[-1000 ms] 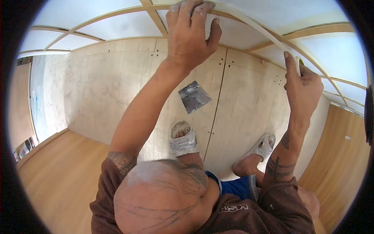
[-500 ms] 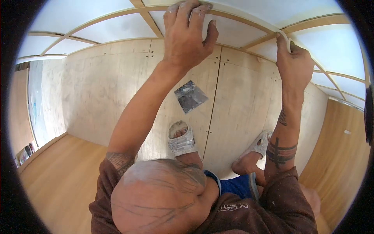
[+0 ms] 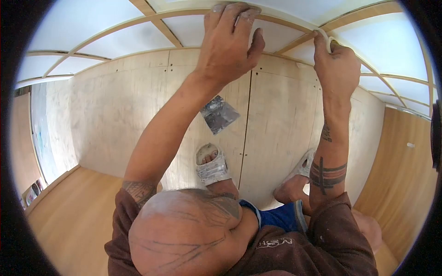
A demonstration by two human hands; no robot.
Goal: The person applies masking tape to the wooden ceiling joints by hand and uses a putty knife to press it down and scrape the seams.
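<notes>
My left hand (image 3: pixel 230 41) rests on a wooden bar of the lattice frame (image 3: pixel 159 23), fingers together and laid along the bar, thumb apart. A pale, thin flexible strip (image 3: pixel 291 21) runs along the bar between my two hands. My right hand (image 3: pixel 338 66) pinches this strip between thumb and curled fingers, and it bends in a small loop there. The strip's exact material cannot be made out. Under the left fingertips its edge is hidden. White panels (image 3: pixel 382 43) show between the bars.
Below lies a pale plywood floor (image 3: pixel 129 101) with screw holes and a dark seam. A dark, smeared square sheet (image 3: pixel 220 117) lies near my sandal (image 3: pixel 212 163). My bent knee (image 3: pixel 184 230) is close in front. Brown wooden boards (image 3: pixel 73 202) stand at both sides.
My left hand has slid a little to the right along the bar, closer to the right hand. The right hand keeps its pinch on the strip. The whole view has shifted slightly.
</notes>
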